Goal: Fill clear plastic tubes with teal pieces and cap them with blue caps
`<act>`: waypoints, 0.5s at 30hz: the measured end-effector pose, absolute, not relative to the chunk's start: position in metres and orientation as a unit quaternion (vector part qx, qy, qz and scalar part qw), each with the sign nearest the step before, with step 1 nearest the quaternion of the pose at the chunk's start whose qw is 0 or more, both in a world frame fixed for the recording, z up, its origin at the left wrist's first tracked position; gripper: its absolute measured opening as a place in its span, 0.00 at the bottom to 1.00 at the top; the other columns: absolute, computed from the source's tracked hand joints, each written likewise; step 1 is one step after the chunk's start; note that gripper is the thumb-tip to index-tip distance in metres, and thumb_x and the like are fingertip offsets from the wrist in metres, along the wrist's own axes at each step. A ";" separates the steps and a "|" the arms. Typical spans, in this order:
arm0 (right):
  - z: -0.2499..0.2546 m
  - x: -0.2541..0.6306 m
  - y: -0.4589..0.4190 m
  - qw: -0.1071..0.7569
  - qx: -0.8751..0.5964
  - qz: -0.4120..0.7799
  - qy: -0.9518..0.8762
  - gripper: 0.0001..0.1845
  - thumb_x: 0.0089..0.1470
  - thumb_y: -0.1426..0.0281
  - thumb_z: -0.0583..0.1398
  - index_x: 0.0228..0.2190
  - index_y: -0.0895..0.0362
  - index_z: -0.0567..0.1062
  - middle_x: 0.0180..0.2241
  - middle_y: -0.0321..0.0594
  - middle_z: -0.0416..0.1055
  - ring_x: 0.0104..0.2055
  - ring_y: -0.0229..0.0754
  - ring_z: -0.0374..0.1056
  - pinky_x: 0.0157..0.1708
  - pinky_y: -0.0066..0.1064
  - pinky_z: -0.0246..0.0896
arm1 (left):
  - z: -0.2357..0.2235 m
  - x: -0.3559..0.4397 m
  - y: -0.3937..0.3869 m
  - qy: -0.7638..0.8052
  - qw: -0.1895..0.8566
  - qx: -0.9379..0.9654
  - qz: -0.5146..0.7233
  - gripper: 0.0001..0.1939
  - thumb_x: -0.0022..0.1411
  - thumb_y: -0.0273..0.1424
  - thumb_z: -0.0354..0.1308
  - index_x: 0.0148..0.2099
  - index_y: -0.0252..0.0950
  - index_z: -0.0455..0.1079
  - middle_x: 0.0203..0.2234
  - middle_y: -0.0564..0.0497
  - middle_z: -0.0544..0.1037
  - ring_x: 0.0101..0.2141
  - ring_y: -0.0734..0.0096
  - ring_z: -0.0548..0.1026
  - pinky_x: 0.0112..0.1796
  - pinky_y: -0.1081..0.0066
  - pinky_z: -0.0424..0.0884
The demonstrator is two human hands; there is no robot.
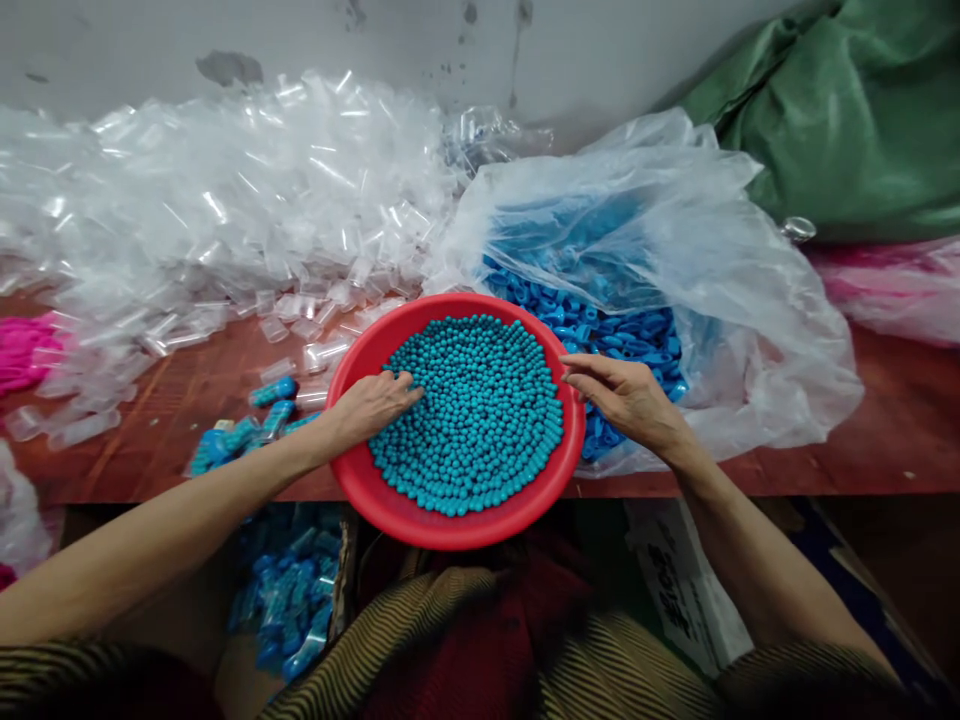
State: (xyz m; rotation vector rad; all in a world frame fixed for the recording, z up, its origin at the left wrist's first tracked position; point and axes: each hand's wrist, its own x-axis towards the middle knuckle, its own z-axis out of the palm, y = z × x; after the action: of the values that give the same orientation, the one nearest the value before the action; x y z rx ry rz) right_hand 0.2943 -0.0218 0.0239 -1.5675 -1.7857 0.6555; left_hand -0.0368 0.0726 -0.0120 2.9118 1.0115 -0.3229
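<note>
A round red plastic basin (pixel 345 385) is filled with small turquoise beads (pixel 472 420) and juts past the table's front edge. On the left side of the basin my left hand (pixel 379 402) reaches over the rim, its fingers bent and resting on the beads. Nothing shows as gripped in it. My right hand (pixel 626 390) is at the opposite rim, fingers stretched out with a small gap to the thumb, and I see nothing between them. Behind that hand, blue plastic parts (pixel 630 335) spill from a clear plastic bag (pixel 765 330).
Clear plastic tubes (pixel 225 210) are heaped along the wall at the back left. Bead-filled tubes (pixel 236 440) lie left of the basin, and more blue filled tubes (pixel 289 600) are below the table (pixel 180 410). Pink pieces (pixel 30 350) lie far left; green cloth (pixel 847 120) is back right.
</note>
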 end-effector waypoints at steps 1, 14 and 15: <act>0.023 0.295 -0.021 0.331 -0.602 0.251 -0.682 0.17 0.55 0.64 0.56 0.45 0.55 0.74 0.37 0.41 0.77 0.37 0.43 0.72 0.38 0.35 0.68 | -0.015 -0.036 0.073 0.325 0.020 0.940 -0.100 0.17 0.63 0.22 0.41 0.50 0.36 0.63 0.38 0.43 0.69 0.36 0.66 0.70 0.36 0.67 0.66; 0.001 0.364 0.002 0.235 -0.705 0.196 -0.640 0.20 0.54 0.63 0.55 0.46 0.59 0.73 0.36 0.42 0.75 0.33 0.42 0.70 0.35 0.33 0.65 | -0.043 0.048 0.078 0.344 0.216 0.908 -0.100 0.07 0.54 0.21 0.48 0.34 0.32 0.65 0.29 0.41 0.72 0.33 0.58 0.72 0.36 0.63 0.66; -0.008 0.365 0.004 0.203 -0.711 0.178 -0.649 0.20 0.54 0.64 0.56 0.46 0.60 0.72 0.39 0.45 0.74 0.37 0.44 0.70 0.39 0.34 0.64 | -0.043 0.054 0.082 0.351 0.232 0.902 -0.098 0.07 0.52 0.22 0.50 0.36 0.33 0.65 0.28 0.43 0.72 0.32 0.59 0.72 0.34 0.64 0.66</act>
State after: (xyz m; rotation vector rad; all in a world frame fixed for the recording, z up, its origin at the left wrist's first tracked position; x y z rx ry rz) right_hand 0.3650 0.0042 -0.0075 -1.9853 -1.8118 0.4978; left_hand 0.0541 0.0820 -0.0425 2.4794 0.9651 -0.2681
